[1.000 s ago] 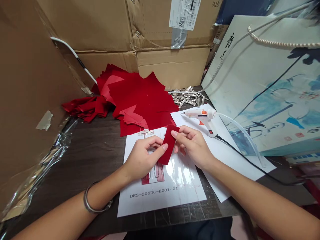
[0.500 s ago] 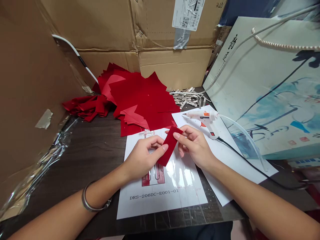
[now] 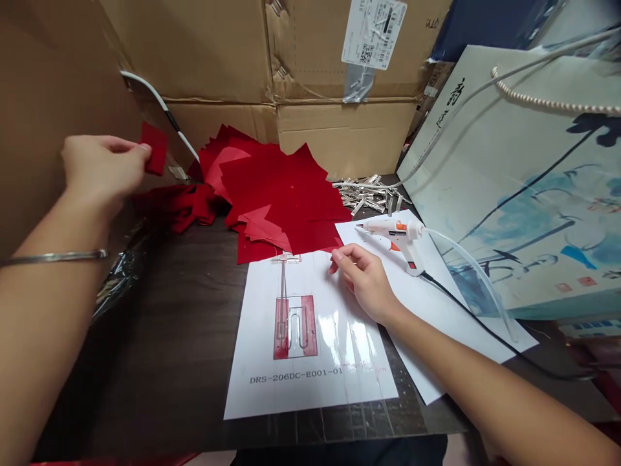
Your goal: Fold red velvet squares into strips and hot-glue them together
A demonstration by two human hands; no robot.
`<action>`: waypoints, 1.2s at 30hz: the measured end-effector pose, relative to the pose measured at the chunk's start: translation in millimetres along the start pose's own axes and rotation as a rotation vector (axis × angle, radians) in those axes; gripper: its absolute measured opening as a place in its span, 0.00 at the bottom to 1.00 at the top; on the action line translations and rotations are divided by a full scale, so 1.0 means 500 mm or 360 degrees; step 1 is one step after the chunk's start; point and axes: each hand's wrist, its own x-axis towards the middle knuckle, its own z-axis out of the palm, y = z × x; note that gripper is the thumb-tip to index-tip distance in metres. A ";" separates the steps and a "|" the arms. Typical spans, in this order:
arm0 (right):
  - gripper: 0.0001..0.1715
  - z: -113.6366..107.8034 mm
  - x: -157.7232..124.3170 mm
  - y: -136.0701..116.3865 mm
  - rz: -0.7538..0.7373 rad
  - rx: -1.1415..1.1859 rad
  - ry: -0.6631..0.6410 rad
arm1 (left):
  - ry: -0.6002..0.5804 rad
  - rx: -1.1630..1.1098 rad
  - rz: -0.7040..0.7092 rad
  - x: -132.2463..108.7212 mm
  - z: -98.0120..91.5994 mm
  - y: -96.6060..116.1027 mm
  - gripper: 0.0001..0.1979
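Note:
My left hand (image 3: 101, 168) is raised at the far left, pinching a small strip of red felt (image 3: 156, 149) between thumb and fingers, above the loose red pieces. My right hand (image 3: 363, 281) rests empty at the right edge of a laminated printed template (image 3: 310, 388), fingers slightly curled. That template carries a red-and-white pattern and the code DRS-206DC-E001-01. A white hot glue gun (image 3: 392, 236) lies on a paper sheet (image 3: 436, 317), just beyond my right fingertips. A heap of red felt sheets (image 3: 281, 194) lies past the template.
Silvery metal hair clips (image 3: 371, 194) lie in a heap behind the glue gun. The gun's black cord and a clear tube run right. A painted paper bag (image 3: 524, 194) leans at the right. Cardboard boxes (image 3: 339, 136) stand behind the dark table (image 3: 165, 343).
My left hand has moved far left and up with the felt strip, away from the template. My right hand has let go of the strip and stays near the template's edge.

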 end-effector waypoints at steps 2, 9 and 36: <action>0.19 -0.001 -0.001 0.000 0.0005 -0.0010 0.0006 | -0.0194 0.0215 -0.0044 0.019 0.018 -0.012 0.12; 0.18 -0.002 -0.003 0.000 0.0006 -0.0038 -0.0022 | -0.0325 0.0333 0.0142 0.020 0.055 -0.022 0.23; 0.15 -0.001 -0.004 0.002 -0.0013 -0.0010 -0.0073 | -0.0960 0.0458 0.1452 -0.317 0.165 0.205 0.12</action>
